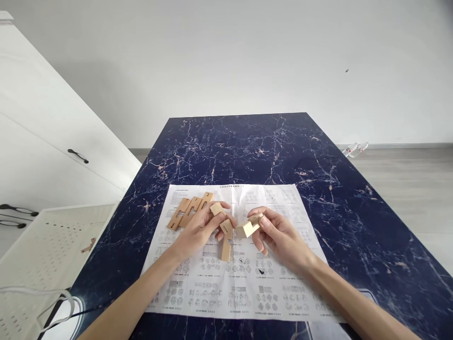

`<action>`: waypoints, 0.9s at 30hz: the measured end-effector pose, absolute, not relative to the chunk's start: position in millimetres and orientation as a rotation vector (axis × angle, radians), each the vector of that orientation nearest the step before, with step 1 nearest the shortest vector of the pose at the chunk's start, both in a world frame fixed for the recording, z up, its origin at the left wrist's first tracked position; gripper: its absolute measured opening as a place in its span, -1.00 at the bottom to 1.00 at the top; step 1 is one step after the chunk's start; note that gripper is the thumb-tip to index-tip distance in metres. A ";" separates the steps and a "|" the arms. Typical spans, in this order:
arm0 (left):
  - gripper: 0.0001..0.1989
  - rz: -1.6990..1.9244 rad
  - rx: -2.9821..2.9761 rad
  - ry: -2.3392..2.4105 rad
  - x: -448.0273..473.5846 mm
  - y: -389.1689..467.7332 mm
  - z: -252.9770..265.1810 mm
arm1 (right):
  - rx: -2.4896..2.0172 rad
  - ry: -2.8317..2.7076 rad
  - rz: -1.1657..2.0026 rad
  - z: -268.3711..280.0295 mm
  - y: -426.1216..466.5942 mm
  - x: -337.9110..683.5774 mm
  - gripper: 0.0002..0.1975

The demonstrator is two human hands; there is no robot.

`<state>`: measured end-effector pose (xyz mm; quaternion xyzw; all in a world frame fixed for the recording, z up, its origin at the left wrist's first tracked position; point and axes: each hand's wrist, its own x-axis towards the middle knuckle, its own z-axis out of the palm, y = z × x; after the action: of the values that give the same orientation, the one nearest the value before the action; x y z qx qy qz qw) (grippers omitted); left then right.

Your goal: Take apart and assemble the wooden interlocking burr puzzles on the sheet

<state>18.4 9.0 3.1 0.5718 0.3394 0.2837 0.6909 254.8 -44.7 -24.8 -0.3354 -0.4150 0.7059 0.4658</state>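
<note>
On the white, printed paper sheet [230, 283], 3 flat, tan, notched wooden pieces [179, 215] are laid side by side; their row could be disturbed if it is brushed by the left hand [196, 231]. By that hand's thumb and fingers, a cluster of light-brown, notched wooden pieces [226, 227] is pinched above the sheet; if the grip is eased, its lower part could be dropped. Just beside it, a pale, notched wooden block [247, 229] is pinched by the right hand [279, 233]; if pushed in aslant, the cluster could be knocked apart.
</note>
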 end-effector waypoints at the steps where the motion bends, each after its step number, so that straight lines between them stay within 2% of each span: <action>1: -0.62 0.632 1.269 0.751 17.6 9.1 2.2 | -0.820 -1.011 1.718 -25.7 -44.5 255.0 -0.64; 11: -0.47 0.407 0.905 0.638 9.9 8.8 0.4 | -0.904 -1.077 1.609 -21.4 -46.2 252.2 -0.68; 20: -0.20 0.507 1.180 0.723 11.6 2.6 -0.4 | -0.914 -1.195 1.605 -16.5 -47.3 246.3 -0.70; 27: -0.06 0.476 1.203 0.761 19.3 -4.3 10.2 | -1.065 -1.318 1.300 -19.0 -53.1 245.2 -0.74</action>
<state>19.3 -4.3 10.2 0.5465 0.3458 0.2162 0.7314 245.2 -53.1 -19.0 -0.4367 -0.5408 0.5333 0.4821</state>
